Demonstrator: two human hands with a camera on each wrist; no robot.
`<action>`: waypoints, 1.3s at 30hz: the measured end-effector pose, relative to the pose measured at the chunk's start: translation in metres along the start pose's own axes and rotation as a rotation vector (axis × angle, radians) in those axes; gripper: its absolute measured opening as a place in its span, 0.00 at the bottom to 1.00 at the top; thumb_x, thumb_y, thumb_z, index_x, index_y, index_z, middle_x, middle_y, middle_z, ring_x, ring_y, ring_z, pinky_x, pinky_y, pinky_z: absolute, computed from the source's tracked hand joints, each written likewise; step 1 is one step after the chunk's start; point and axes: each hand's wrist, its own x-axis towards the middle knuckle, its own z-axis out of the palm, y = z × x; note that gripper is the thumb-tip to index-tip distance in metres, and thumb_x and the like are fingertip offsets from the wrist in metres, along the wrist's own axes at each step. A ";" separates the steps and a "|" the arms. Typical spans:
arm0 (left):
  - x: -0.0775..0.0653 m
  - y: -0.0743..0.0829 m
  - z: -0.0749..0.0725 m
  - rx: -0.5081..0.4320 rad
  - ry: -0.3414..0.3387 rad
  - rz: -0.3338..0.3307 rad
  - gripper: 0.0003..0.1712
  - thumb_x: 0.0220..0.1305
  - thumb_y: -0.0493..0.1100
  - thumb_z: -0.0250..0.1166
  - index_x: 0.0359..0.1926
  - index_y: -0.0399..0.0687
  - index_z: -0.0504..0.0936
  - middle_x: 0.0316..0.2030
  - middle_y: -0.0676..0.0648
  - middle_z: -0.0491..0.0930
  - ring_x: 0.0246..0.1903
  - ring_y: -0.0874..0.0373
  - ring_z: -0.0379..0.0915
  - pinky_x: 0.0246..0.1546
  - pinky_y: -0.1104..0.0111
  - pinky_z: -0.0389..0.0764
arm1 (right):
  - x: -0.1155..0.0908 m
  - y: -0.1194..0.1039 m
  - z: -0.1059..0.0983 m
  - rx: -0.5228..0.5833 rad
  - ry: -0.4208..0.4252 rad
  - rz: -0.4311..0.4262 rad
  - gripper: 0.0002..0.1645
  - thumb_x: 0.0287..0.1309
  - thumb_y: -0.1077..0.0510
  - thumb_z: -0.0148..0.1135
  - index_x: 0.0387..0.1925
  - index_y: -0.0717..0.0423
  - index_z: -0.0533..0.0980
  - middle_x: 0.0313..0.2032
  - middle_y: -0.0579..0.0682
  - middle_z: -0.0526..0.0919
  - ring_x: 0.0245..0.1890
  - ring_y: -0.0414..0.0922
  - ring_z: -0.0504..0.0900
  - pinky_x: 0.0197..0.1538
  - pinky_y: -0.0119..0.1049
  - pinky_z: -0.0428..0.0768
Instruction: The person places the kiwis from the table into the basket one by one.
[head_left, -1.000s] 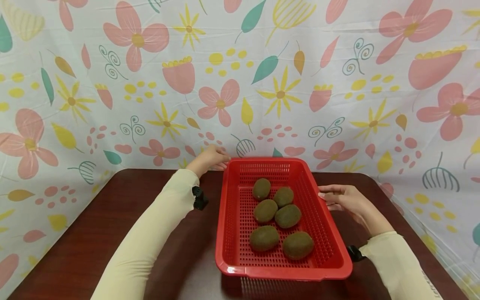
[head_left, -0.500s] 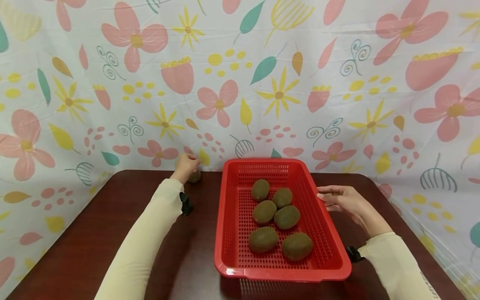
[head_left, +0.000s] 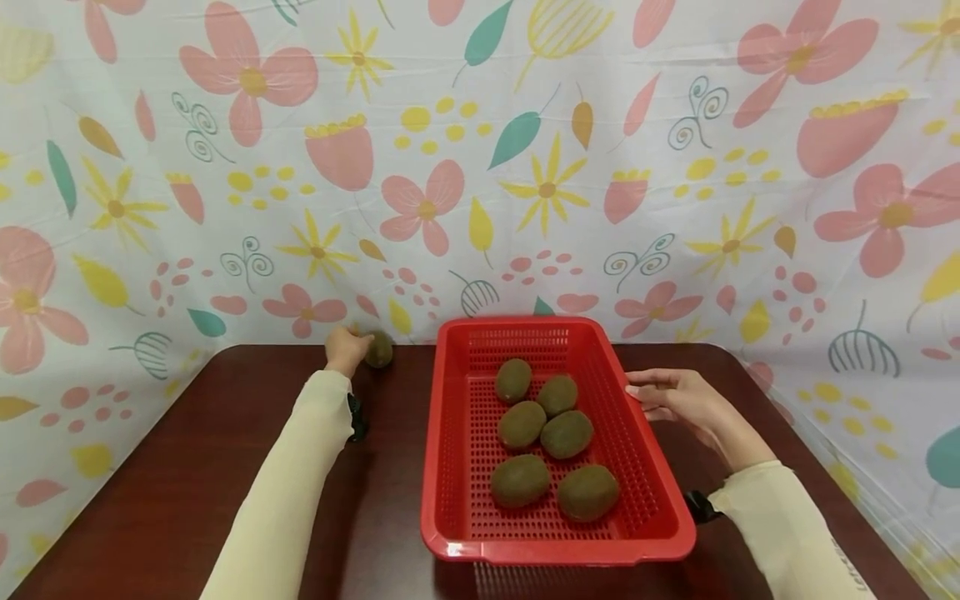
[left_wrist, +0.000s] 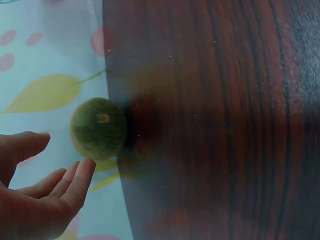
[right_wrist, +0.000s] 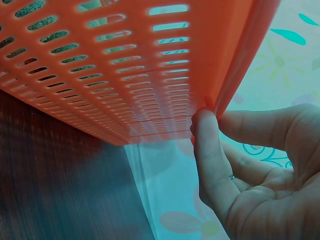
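Note:
A red plastic basket (head_left: 555,550) with slotted sides holds several brown kiwis (head_left: 520,481). My right hand (head_left: 686,408) pinches the basket's right rim between thumb and fingers, as the right wrist view (right_wrist: 250,165) also shows. One single kiwi (head_left: 378,350) lies outside the basket at the table's far edge, left of the basket. Beside it on the left is my left hand (head_left: 347,350). In the left wrist view, the thumb and fingers (left_wrist: 80,185) are spread apart, with a fingertip right at the lower edge of this kiwi (left_wrist: 99,128).
The dark brown wooden table (head_left: 202,467) runs up to a white curtain (head_left: 480,167) printed with flowers and leaves. The basket casts a shadow and reflection on the table below its near rim.
My left hand has moved left from the basket's far left corner to the single kiwi, then to its left side, so more of that kiwi shows. The right hand stays on the rim.

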 end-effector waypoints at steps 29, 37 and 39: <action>0.007 -0.005 0.022 0.075 -0.046 -0.047 0.39 0.64 0.45 0.64 0.63 0.19 0.60 0.60 0.23 0.64 0.61 0.32 0.61 0.60 0.47 0.67 | -0.002 -0.002 0.001 0.024 0.010 0.007 0.34 0.64 0.55 0.62 0.63 0.74 0.64 0.38 0.52 0.85 0.36 0.46 0.85 0.44 0.41 0.83; 0.004 -0.004 0.021 0.053 -0.076 -0.059 0.38 0.64 0.42 0.63 0.64 0.19 0.59 0.61 0.23 0.62 0.62 0.32 0.59 0.61 0.47 0.66 | -0.002 -0.003 0.001 0.017 0.011 0.016 0.35 0.63 0.54 0.62 0.63 0.73 0.64 0.39 0.52 0.85 0.36 0.47 0.85 0.43 0.39 0.83; 0.004 -0.005 0.021 0.017 -0.087 -0.072 0.39 0.64 0.41 0.63 0.66 0.21 0.57 0.62 0.23 0.60 0.63 0.32 0.57 0.62 0.47 0.65 | -0.002 -0.003 0.001 0.016 0.014 0.016 0.35 0.63 0.54 0.62 0.63 0.73 0.65 0.39 0.52 0.85 0.36 0.47 0.85 0.43 0.39 0.83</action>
